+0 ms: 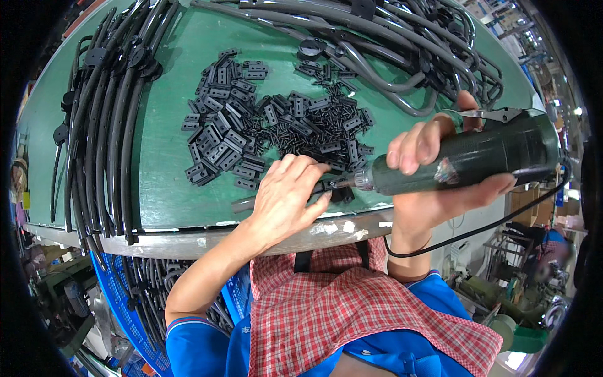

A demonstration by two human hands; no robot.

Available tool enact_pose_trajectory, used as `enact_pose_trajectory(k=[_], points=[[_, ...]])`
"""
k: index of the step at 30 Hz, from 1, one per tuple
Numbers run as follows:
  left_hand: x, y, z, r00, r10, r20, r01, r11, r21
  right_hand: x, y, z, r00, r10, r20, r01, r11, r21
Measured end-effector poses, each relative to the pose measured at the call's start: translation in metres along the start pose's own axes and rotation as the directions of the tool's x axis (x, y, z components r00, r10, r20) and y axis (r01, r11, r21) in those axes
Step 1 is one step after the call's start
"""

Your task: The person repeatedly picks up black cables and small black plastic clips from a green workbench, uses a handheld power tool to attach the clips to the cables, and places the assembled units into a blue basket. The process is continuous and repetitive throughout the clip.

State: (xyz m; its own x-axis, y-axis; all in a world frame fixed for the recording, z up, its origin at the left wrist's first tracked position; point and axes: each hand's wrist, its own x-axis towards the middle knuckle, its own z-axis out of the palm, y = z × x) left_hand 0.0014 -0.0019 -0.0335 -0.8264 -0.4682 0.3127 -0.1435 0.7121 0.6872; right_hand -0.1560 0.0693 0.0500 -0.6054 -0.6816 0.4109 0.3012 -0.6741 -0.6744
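My left hand (284, 193) is closed by the table's near edge, with thumb and fingers pinched around a grey tube (242, 205). A small black piece (343, 194) lies at the fingertips, partly hidden by them. My right hand (443, 202) wraps around a dark green power screwdriver (480, 154), held level with a metal lever on its upper side. Its bit points left and reaches the work between my left fingers; the exact contact point is too small to make out. Just beyond lie a heap of black plastic blocks (220, 141) and a pile of dark screws (330, 125).
Long bent grey tubes (116, 132) with black discs lie along the left of the green table (166, 188). More curved tubes (396, 38) are stacked at the far right. A black cord (483, 227) hangs from the screwdriver. Below the edge, a blue crate (113, 270) holds more tubes.
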Motion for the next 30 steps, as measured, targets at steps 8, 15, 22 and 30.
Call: enact_pose_trajectory(k=[8,15,22,30], points=[[-0.007,-0.012,0.011,1.000,0.019,0.024,-0.017,0.998,-0.059,-0.009,0.015,0.006,0.981,0.128,0.148,-0.111,0.987,-0.118],[-0.006,-0.012,0.007,0.997,-0.005,0.073,0.010,0.998,-0.065,-0.010,0.014,0.001,0.951,0.061,0.304,-0.026,0.993,-0.119],[-0.006,-0.012,0.007,0.996,-0.020,0.081,0.025,0.998,-0.056,-0.008,0.006,0.006,0.993,-0.064,0.094,0.075,0.990,-0.120],[-0.006,-0.012,0.007,0.996,-0.017,0.091,0.021,0.998,-0.053,-0.007,0.002,0.003,0.994,-0.065,0.087,0.076,0.990,-0.117]])
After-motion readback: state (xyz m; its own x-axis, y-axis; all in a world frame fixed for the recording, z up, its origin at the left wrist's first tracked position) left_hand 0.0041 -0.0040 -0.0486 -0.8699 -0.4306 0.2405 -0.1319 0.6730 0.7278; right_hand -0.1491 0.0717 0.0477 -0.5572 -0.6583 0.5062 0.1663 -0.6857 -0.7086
